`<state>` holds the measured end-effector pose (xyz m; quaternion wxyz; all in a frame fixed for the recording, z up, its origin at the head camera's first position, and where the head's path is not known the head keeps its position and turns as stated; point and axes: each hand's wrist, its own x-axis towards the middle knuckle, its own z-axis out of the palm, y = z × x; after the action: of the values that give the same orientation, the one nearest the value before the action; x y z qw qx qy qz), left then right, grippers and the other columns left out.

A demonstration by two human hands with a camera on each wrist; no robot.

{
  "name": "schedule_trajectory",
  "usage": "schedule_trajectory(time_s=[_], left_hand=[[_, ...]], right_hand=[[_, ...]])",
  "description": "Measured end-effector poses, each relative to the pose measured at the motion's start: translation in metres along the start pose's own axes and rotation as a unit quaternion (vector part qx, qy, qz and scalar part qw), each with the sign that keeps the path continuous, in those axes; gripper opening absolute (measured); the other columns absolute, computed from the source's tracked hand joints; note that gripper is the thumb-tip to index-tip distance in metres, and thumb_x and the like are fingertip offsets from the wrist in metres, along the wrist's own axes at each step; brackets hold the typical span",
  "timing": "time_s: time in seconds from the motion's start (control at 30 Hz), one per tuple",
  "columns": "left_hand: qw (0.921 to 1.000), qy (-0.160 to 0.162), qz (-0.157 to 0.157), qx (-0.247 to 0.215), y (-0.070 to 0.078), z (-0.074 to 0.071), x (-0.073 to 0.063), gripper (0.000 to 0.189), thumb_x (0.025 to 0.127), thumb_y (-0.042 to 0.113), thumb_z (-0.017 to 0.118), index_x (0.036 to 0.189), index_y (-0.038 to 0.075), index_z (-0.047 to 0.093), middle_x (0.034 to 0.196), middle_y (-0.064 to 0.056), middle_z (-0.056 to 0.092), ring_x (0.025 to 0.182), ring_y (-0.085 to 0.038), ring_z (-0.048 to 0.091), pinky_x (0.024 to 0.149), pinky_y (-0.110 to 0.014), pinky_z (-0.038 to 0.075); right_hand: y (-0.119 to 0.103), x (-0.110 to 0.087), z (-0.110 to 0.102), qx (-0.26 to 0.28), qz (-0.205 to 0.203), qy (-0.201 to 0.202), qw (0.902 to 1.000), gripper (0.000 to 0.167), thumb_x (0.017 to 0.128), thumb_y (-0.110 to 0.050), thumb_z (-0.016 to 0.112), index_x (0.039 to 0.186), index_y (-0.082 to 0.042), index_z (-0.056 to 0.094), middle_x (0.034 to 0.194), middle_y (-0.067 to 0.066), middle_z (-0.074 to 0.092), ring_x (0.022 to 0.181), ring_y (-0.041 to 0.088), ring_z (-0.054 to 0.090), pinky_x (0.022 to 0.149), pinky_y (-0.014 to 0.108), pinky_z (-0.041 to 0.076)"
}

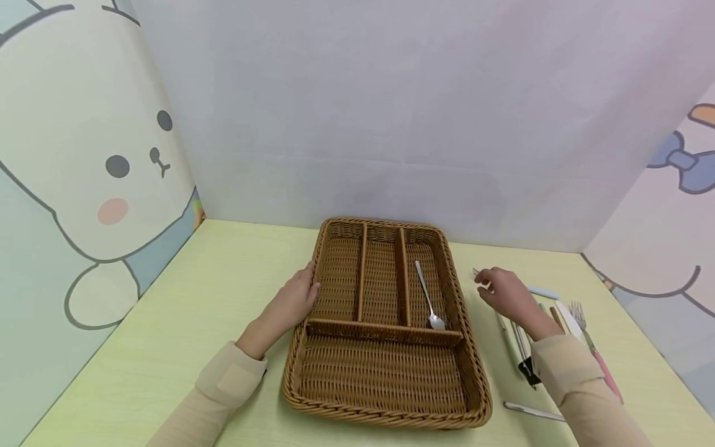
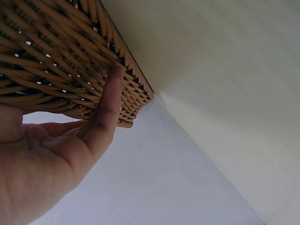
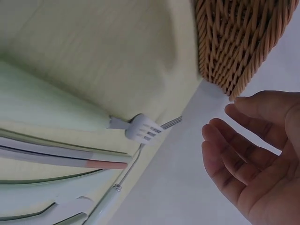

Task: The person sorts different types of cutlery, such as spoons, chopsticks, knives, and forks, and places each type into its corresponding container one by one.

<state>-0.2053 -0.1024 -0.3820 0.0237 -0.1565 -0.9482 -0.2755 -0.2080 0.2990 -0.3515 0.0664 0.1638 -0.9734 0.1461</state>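
Note:
A brown wicker cutlery basket with dividers lies on the table. My left hand holds its left side, thumb at the rim and fingers along the outer wall. A silver spoon lies in its right long compartment. My right hand hovers over the cutlery right of the basket, fingers loosely bent and nothing between them. Near its fingertips in the head view show fork tines. In the right wrist view, a fork head lies by a pale green handle.
On the right lie a pink-handled fork, a knife blade, a pale blue handle and a silver handle near the front. The right forearm hides some cutlery. A pale cloth wall rises behind the table.

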Motion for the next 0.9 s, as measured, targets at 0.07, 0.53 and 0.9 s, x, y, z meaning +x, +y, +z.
schedule_trajectory(time_s=[0.07,0.53,0.9], left_hand=[[1.0000,-0.001,0.000,0.001,0.000,0.000,0.000,0.054,0.098,0.016,0.040,0.140,-0.013,0.021,0.132,-0.033,0.041,0.119,-0.043,0.045,0.093,-0.050,0.045],[1.0000,-0.002,-0.005,-0.003,0.000,0.000,0.000,0.054,0.098,0.017,0.039,0.140,-0.012,0.021,0.134,-0.033,0.039,0.121,-0.043,0.044,0.095,-0.050,0.043],[1.0000,-0.004,-0.006,-0.001,0.001,0.000,0.000,0.055,0.098,0.018,0.039,0.140,-0.012,0.021,0.133,-0.033,0.039,0.121,-0.043,0.043,0.095,-0.050,0.043]], right_hand=[[0.005,-0.004,0.002,-0.002,0.006,-0.007,1.0000,0.016,0.080,0.003,0.058,0.094,0.008,0.064,0.086,0.020,0.063,0.075,0.030,0.061,0.064,0.041,0.052],[0.024,-0.026,0.012,-0.013,0.056,-0.067,0.9961,0.020,0.077,0.001,0.062,0.095,0.009,0.063,0.072,0.009,0.058,0.063,0.018,0.051,0.053,0.033,0.043],[0.029,-0.034,0.017,0.008,0.089,-0.094,0.9915,0.022,0.078,0.001,0.058,0.099,0.008,0.060,0.071,0.008,0.058,0.061,0.015,0.052,0.051,0.029,0.043]])
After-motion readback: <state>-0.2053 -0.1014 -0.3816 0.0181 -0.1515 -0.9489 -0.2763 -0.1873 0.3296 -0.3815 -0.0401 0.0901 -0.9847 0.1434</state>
